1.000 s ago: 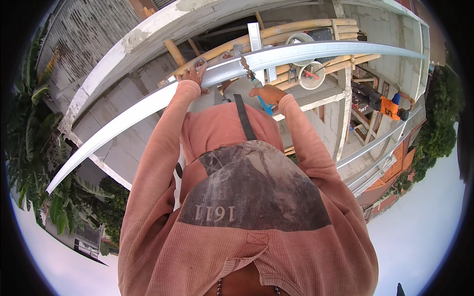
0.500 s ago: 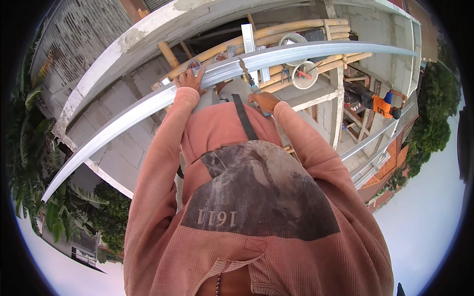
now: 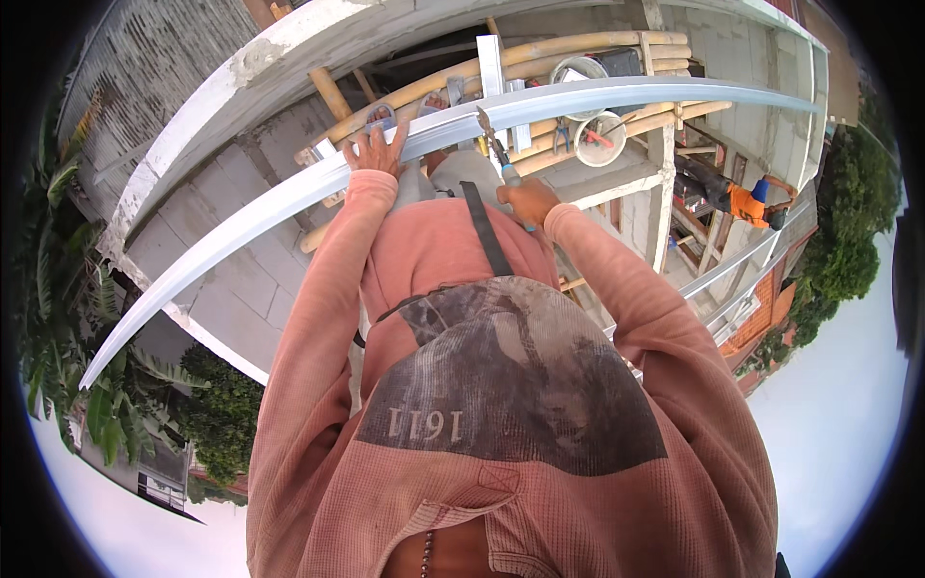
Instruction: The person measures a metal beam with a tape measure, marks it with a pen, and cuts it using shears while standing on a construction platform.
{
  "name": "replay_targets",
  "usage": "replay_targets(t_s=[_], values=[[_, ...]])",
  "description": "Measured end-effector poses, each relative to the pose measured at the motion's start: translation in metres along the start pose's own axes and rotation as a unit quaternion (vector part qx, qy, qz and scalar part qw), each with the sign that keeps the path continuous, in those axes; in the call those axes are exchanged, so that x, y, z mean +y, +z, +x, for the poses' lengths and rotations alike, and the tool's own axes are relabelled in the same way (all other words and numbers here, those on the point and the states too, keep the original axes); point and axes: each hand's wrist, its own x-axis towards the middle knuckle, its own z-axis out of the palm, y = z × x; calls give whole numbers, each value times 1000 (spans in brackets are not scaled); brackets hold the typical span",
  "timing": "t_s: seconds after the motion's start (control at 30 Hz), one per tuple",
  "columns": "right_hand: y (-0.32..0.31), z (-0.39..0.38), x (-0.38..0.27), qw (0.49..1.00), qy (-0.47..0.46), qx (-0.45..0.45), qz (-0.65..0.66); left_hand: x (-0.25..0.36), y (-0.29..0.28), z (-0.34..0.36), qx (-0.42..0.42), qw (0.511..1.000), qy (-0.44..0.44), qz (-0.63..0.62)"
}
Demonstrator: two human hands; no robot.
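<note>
A long silvery metal channel (image 3: 241, 217) crosses in front of me from far left to far right. My left hand (image 3: 376, 154) lies on it left of centre, with fingers spread over its surface. My right hand (image 3: 529, 200) is closed around the blue-grey handles of a pair of metal snips (image 3: 493, 140). Their dark jaws point away from me, with the tip beside the near edge of the channel; from here I cannot tell whether they touch it. Short metal pieces (image 3: 490, 63) stick out beyond the channel at the middle.
Bamboo poles (image 3: 578, 43) run behind the channel. A white bucket (image 3: 599, 140) with a red-handled tool stands at right, pliers (image 3: 562, 135) beside it. Concrete beams (image 3: 145, 193) surround the spot, with lower levels below. A co-worker in orange (image 3: 747, 204) is at far right.
My right hand and the snips have shifted slightly right, and the jaws now sit nearer the channel's close edge. The left hand stays on the channel, its fingers a little more spread.
</note>
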Motion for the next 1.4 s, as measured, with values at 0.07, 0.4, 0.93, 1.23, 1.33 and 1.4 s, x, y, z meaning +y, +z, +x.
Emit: replay_targets(t_s=[0.07,0.4,0.93,1.23,1.33,1.4], values=[[2,-1,-3,999,35,-13,3,-1,2,-1,6,1000,-2,2],[54,41,38,984,127,59,113,1,-35,39,-186,981,37,-34],[-60,-30,-22,839,218,-143,477,7,37,21,73,996,56,-1],[-41,-7,-16,839,210,-125,485,5,25,22,17,998,62,6],[-39,-4,-19,838,203,-114,494,5,28,20,35,997,64,-6],[-29,1,-17,837,191,-103,502,4,26,21,21,997,65,-17]])
